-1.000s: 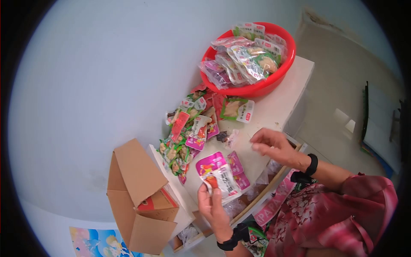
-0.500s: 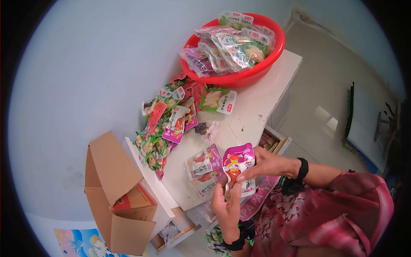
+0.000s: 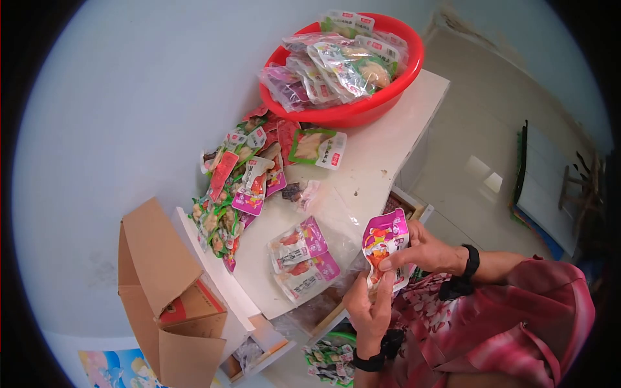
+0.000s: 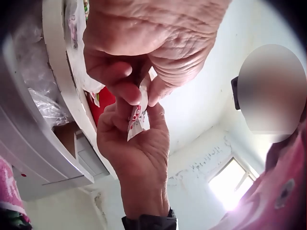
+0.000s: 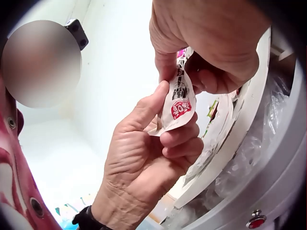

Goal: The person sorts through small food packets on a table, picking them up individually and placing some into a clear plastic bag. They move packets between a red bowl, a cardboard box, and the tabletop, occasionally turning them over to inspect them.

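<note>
Both hands hold one purple-and-white snack packet (image 3: 386, 240) in front of the body, over the edge of the table. My left hand (image 3: 370, 309) pinches its lower end between thumb and fingers. The right hand (image 3: 435, 253) grips its side, thumb across the printed front. In the right wrist view the packet (image 5: 178, 103) bulges a little between the two hands. Two similar packets (image 3: 301, 275) lie partly overlapping on the white table (image 3: 259, 281), beside a clear plastic bag (image 3: 333, 213).
A red basin (image 3: 362, 116) full of bagged packets stands at the table's far end. Loose small packets (image 3: 223, 213) are heaped along the wall side. An opened cardboard box (image 3: 158, 258) sits at the left. Below the near edge, a pulled-out drawer (image 3: 326, 323) holds clear plastic bags.
My left hand has carried the packet away from the two on the table, toward the body. The right hand, free one second ago, has come over and taken hold of it too.
</note>
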### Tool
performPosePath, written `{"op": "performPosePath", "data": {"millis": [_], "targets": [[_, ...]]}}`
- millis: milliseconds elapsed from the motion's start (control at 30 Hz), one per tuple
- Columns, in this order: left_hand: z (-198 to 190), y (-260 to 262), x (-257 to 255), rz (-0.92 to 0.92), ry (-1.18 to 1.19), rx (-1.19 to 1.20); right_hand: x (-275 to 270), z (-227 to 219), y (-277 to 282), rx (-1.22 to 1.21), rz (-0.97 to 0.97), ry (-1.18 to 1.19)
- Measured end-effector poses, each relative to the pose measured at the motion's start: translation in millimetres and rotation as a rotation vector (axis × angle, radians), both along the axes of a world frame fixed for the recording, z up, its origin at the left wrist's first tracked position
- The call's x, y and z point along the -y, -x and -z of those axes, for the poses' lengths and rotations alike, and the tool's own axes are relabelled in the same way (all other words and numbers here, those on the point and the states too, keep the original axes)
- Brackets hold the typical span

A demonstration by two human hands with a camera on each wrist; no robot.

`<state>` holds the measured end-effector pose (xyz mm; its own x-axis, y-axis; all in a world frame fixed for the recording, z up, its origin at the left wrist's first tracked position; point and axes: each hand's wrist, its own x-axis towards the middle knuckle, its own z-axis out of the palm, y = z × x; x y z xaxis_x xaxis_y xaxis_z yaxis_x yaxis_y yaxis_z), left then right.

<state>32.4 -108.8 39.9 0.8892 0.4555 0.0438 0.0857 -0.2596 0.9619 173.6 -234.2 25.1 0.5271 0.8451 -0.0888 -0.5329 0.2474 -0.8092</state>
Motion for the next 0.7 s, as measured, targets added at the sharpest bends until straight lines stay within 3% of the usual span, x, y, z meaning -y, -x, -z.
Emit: {"op": "performPosePath", "data": {"millis": [133, 233, 367, 400, 500, 600, 700], "targets": [[-8.1, -11.6, -1.8, 0.068, -0.086, -0.013, 11.1, 4.8, -14.0, 0.101, -0.035, 0.04], [-25.6, -15.7, -8.4, 0.192, -0.12, -0.053, 21.3, -8.1, -27.0, 0.005, 0.05, -0.041], [-28.9, -19.9, -15.7, 0.262, -0.152, -0.142, 40.7, -7.9, -51.6, 0.332, -0.102, 0.142], [-27.6, -20.8, -16.7, 0.252, -0.174, -0.178, 44.0, -9.4, -54.6, 0.329, -0.013, 0.173], [-24.7, -29.4, -14.3, -0.106, -0.216, -0.065, 49.9, -7.0, -63.8, 0.278, 0.275, 0.222], [-14.5, -43.4, -19.9, -0.325, -0.748, -0.041, 50.2, -6.7, -71.5, 0.132, 0.513, 0.234], [-4.8, -61.6, -20.0, -0.3, -0.999, -0.061, 46.3, 1.3, -64.1, 0.214, 0.536, 0.186]]}}
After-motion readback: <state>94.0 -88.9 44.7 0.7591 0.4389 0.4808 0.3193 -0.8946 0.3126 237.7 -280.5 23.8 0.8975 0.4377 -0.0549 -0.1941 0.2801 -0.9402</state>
